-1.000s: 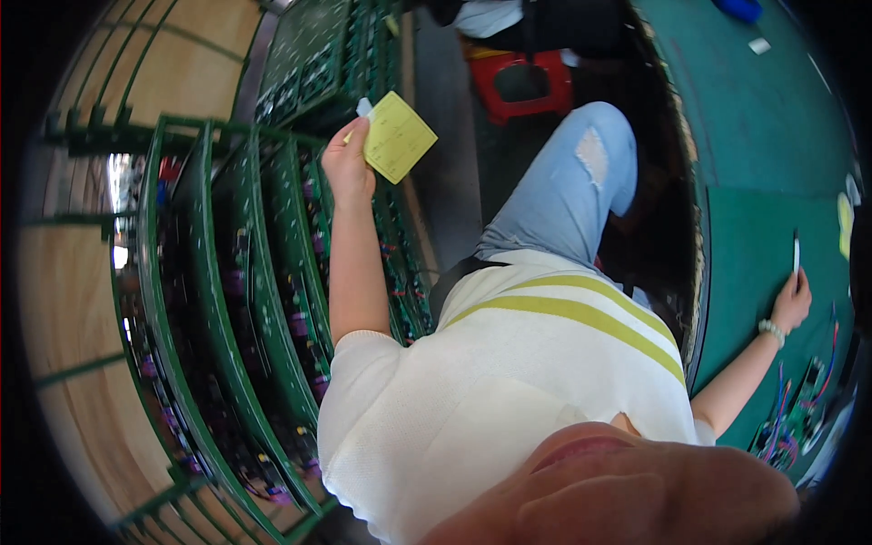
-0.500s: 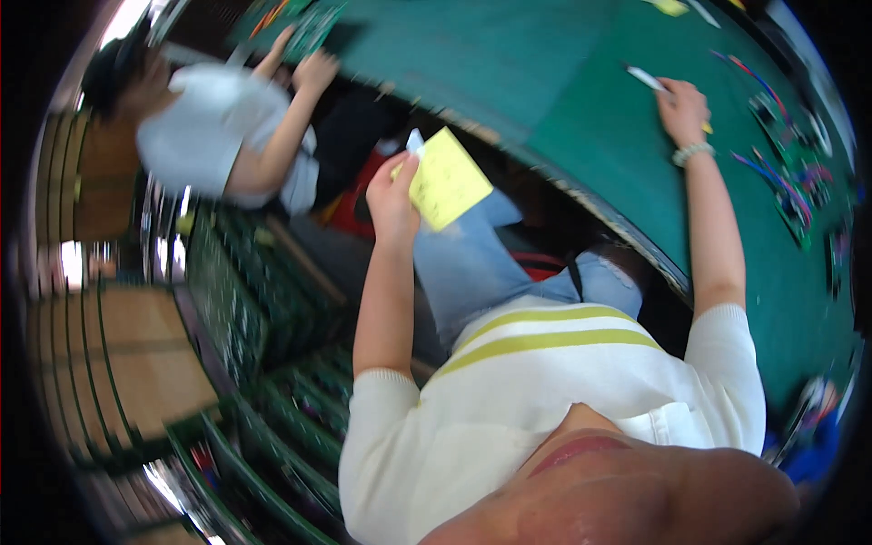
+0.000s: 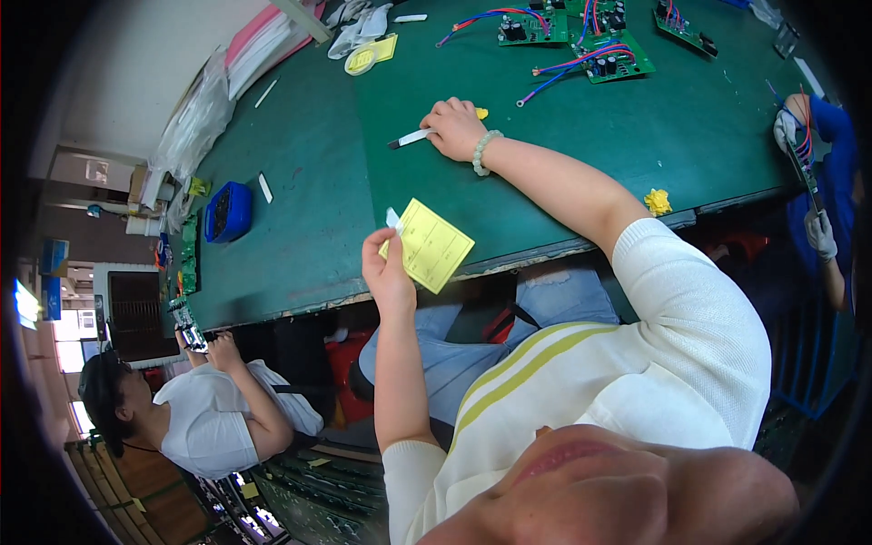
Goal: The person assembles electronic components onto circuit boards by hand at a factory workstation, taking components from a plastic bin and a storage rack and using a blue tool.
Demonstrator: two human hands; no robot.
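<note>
- While my hands are well apart, each is closed on something: my left hand (image 3: pixel 391 272) pinches a yellow card (image 3: pixel 438 247), and my right hand (image 3: pixel 457 127) grips a white pen-like tool (image 3: pixel 415 137).
- Location: the card is near the centre of the frame, seen against the near edge of the green table (image 3: pixel 313 195); the tool is above it, in the upper middle, over the tabletop.
- Left grip: thumb across the card's left corner, fingers mostly hidden behind. A small white slip (image 3: pixel 392 218) shows at the same pinch; whether it is fastened to the card I cannot tell.
- Card handling, as judged: very light, thin, flat without sag, yet easily creased. A corner or edge pinch suits it and leaves the ruled face uncovered.
- Card direction: ruled face towards the camera, free corners towards the right and the bottom of the frame. Its long axis appears to run from upper left to lower right, the sides differing little.
- Tool handling, as judged: light, rigid, smooth enough to roll; best held by the white barrel, clear of the dark end.
- Tool direction: long axis nearly level, dark end pointing left and slightly down. Whether it touches the table I cannot confirm.
</note>
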